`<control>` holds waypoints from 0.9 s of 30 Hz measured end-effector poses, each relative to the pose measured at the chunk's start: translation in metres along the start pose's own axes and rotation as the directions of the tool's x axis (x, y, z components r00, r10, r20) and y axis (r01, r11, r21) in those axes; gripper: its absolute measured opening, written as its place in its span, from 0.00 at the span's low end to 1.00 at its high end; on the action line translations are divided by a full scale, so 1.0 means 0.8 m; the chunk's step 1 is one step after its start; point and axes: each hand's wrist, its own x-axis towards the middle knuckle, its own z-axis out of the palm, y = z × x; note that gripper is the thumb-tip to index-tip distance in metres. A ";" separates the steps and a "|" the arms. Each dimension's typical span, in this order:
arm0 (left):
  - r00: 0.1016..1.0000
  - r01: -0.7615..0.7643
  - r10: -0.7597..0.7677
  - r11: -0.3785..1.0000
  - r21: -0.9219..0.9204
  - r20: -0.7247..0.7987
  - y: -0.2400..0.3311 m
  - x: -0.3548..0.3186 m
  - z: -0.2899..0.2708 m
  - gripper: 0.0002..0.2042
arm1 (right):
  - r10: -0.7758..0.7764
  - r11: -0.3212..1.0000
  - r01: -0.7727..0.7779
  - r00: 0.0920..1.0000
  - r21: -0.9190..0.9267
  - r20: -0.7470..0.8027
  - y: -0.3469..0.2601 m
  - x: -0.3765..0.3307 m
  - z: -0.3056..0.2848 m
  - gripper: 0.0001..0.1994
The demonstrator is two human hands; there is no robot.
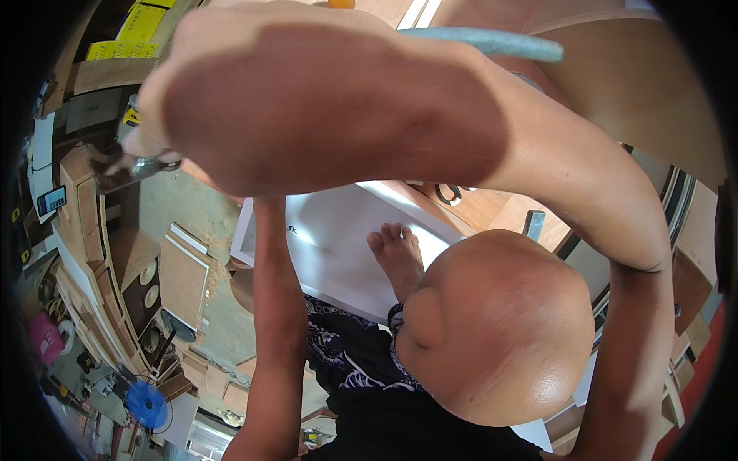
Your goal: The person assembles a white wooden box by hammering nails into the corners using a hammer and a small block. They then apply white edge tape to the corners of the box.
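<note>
My right arm rises on the right, bends at the elbow and crosses the upper picture close to the camera. At its far left end my right hand point(181, 100) is closed around what looks like a hammer. Its teal handle end point(530, 48) sticks out behind the forearm, and its blurred metal head point(115, 170) shows beyond the fingers. My left forearm point(278, 284) reaches up behind the right one, which hides the left hand and anything in it. Below lies a white panel-like piece point(338, 269) with a raised rim; my bare foot point(396, 250) rests on it.
My bent knee point(500, 330) rises at the lower middle. Wooden boards point(184, 280) lie on the floor at left, beside stacked timber point(92, 269). A phone point(51, 201), a blue fan point(146, 405) and yellow boxes point(138, 23) stand along the left. Large brown board point(638, 84) at upper right.
</note>
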 end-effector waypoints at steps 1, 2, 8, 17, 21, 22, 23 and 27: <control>1.000 0.000 0.000 1.000 0.006 0.002 -0.001 0.001 0.000 0.08 | 0.011 1.000 -0.011 1.000 0.012 0.024 0.002 0.002 -0.002 0.12; 1.000 -0.004 0.004 1.000 0.016 0.002 -0.001 0.001 -0.002 0.08 | 0.020 1.000 -0.021 0.999 0.023 0.036 -0.002 -0.001 -0.002 0.11; 1.000 -0.013 0.013 1.000 0.023 -0.003 0.002 -0.003 -0.002 0.08 | 0.040 0.998 -0.045 0.994 0.046 0.100 -0.002 0.003 -0.010 0.11; 1.000 -0.017 0.017 0.999 0.028 -0.003 0.001 0.001 -0.005 0.08 | 0.113 0.986 -0.137 0.968 0.092 0.225 -0.010 0.009 -0.041 0.11; 1.000 -0.025 0.025 0.999 0.023 -0.001 -0.001 0.003 0.003 0.08 | 0.133 0.983 -0.160 0.958 0.089 0.253 -0.010 0.008 -0.046 0.10; 1.000 -0.026 0.026 1.000 0.017 0.001 -0.001 0.001 0.006 0.08 | 0.138 0.983 -0.165 0.955 0.084 0.264 -0.009 0.008 -0.047 0.10; 1.000 -0.029 0.029 0.999 0.026 -0.003 -0.002 0.002 0.001 0.08 | 0.131 0.983 -0.161 0.953 0.089 0.274 -0.011 0.011 -0.047 0.10; 1.000 -0.026 0.026 0.999 0.028 -0.001 -0.001 0.003 0.000 0.07 | 0.163 0.973 -0.205 0.938 0.107 0.307 -0.014 0.014 -0.056 0.10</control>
